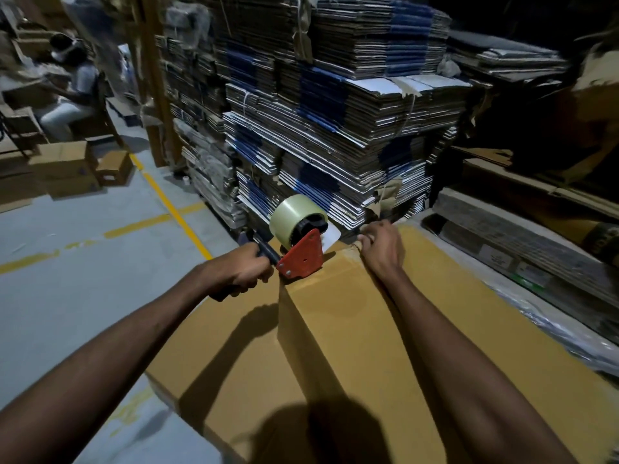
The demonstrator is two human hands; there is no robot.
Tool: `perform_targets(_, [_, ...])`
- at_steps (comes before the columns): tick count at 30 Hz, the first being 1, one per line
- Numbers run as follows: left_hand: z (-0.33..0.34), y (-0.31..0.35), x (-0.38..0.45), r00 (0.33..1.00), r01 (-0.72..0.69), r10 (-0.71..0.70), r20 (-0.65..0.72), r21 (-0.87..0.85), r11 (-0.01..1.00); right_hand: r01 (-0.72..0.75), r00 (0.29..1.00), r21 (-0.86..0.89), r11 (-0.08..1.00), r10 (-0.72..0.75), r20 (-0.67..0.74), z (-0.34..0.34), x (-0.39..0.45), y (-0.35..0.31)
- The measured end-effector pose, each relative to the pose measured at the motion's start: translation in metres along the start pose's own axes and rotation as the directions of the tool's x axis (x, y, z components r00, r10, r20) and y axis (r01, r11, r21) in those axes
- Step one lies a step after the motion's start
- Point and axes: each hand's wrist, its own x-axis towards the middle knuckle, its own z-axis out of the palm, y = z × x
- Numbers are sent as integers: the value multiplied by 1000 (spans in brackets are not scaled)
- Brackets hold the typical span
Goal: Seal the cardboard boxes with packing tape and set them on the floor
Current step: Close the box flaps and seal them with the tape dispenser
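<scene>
1 head-worn view looks forward and down, close over both forearms

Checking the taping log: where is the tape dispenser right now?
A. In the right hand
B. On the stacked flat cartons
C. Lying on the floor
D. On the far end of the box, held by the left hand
D: the left hand grips the tape dispenser on the box at its far end.

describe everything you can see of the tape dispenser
The tape dispenser has a red, seemingly metal frame with rivets, a black handle and a thick roll of pale, translucent packing tape on a black hub. It sits tilted at the far end of the cardboard box, its front pressed to the top. The left hand grips the handle.
</scene>
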Motion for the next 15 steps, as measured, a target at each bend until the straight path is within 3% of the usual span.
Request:
perform_targets(4, [0, -1, 1, 1000, -12, 12, 15, 10, 1000, 276, 953, 106, 955, -286, 98, 9, -45, -25])
perform_targets(7, [-3, -3, 0, 999, -24, 23, 27, 15, 1000, 337, 916, 136, 932, -358, 180, 5, -67, -48])
perform_targets(9, [-6, -4, -3, 998, -42, 42, 43, 15, 999, 183, 926, 188, 965, -233, 296, -4, -80, -63])
perform_targets(12, [-9, -4, -7, 996, -67, 66, 57, 10, 998, -145, 875, 299, 943, -19, 484, -21, -102, -89])
perform_targets(15, [-13, -8, -4, 991, -107, 105, 82, 16, 994, -260, 862, 300, 918, 81, 501, -28, -120, -114])
